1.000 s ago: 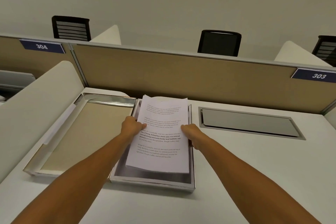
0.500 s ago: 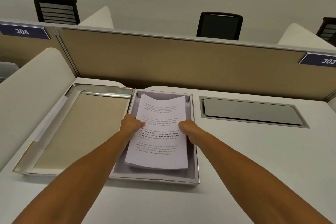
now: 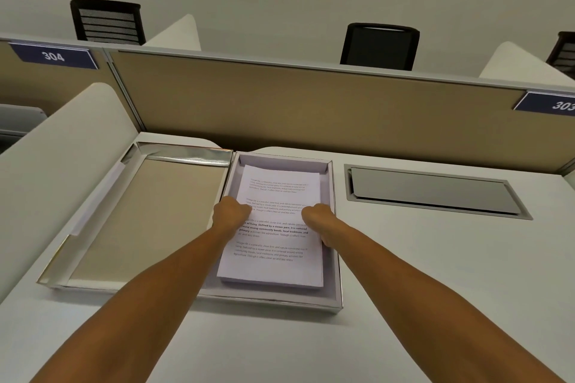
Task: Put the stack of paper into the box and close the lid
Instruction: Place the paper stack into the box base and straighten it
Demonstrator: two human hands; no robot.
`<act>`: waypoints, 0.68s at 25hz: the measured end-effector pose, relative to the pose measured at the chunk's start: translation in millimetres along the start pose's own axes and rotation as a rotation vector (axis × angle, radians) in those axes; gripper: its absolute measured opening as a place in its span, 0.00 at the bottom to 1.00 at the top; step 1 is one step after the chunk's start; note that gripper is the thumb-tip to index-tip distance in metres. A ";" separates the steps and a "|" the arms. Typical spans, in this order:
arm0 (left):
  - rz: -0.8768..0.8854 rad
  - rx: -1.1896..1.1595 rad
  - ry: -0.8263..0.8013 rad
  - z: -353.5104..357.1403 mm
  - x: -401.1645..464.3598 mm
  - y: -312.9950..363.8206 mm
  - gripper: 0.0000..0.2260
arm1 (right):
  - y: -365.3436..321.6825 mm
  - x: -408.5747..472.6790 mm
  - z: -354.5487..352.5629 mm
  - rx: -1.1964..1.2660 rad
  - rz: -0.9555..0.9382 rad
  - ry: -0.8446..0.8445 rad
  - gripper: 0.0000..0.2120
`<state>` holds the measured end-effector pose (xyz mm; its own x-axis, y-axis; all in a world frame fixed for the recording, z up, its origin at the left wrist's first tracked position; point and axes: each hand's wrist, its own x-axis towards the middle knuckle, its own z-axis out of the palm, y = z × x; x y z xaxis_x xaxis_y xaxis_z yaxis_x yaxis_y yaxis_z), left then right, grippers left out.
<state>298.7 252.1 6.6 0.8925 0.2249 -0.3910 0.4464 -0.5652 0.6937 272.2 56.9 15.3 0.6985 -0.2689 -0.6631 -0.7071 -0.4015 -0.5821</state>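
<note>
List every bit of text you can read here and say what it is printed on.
"304": blue sign on the left partition.
"303": blue sign on the right partition, cut by the frame edge.
Top sheet of the paper stack in the box: printed paragraphs; "Village life is a peaceful" is just legible, the rest too small.

Open room: bare table [image 3: 435, 274] right of the box [image 3: 337, 258] and along the lower frame, crossed only by both forearms.
Box interior: stack of paper [image 3: 280, 236] fills most of it; narrow gaps remain along the walls.
Left hand [image 3: 231, 211] and right hand [image 3: 315, 214] occupy the stack's side edges.
Frame left: open lid [image 3: 149, 214] lies flat, touching the box.
Behind: partition [image 3: 311, 109] blocks the far side.
Upper right of the table: recessed hatch [image 3: 432, 190], flush.
</note>
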 end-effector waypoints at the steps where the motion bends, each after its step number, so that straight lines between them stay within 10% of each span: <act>1: 0.010 0.012 -0.001 0.1 -1.3 -0.6 0.07 | 0.2 -2.6 0.5 -0.025 -0.009 -0.016 0.20; 11: 0.081 0.087 -0.059 1.5 -4.3 -1.5 0.11 | 6.5 -3.9 5.9 -0.078 -0.056 0.019 0.33; 17: 0.497 0.155 0.016 -3.4 -26.8 -13.5 0.29 | 1.9 2.0 5.5 -0.259 -0.516 0.201 0.36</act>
<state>269.0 256.4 9.8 0.9957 -0.0885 -0.0271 -0.0448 -0.7176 0.6950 271.6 60.4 10.2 0.9688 -0.1325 -0.2097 -0.2397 -0.7173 -0.6543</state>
